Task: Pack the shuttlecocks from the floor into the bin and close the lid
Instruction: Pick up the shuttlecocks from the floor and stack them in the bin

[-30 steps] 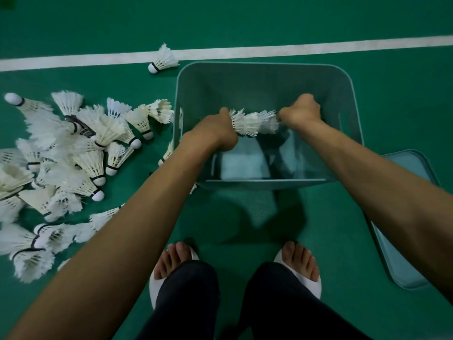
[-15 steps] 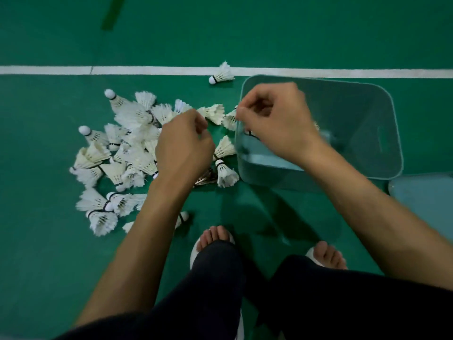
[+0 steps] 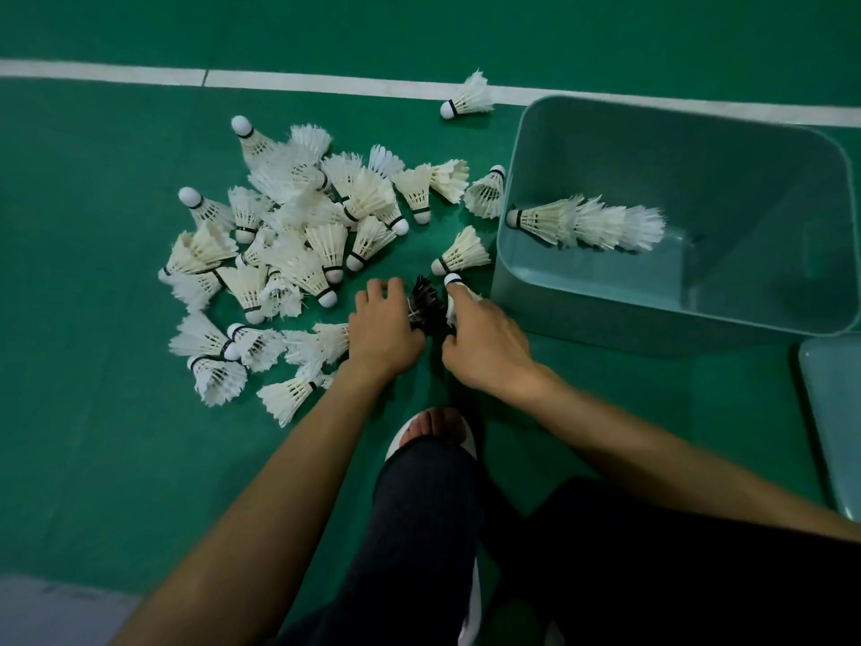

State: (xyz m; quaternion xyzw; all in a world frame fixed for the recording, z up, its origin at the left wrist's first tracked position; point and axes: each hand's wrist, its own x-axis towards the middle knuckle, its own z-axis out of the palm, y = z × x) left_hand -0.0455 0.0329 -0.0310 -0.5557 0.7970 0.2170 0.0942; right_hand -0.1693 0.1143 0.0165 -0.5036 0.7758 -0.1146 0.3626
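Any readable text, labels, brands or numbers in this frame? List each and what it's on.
None legible.
shuttlecocks on the floor: black bands by the corks; any print is too small to read.
stack of shuttlecocks in the bin: no print readable.
bin and lid: plain, no label shows.
white line: court marking, no text.

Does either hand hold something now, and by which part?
The right hand pinches a white shuttlecock by its feathers; the left hand touches a black shuttlecock, grip unclear.
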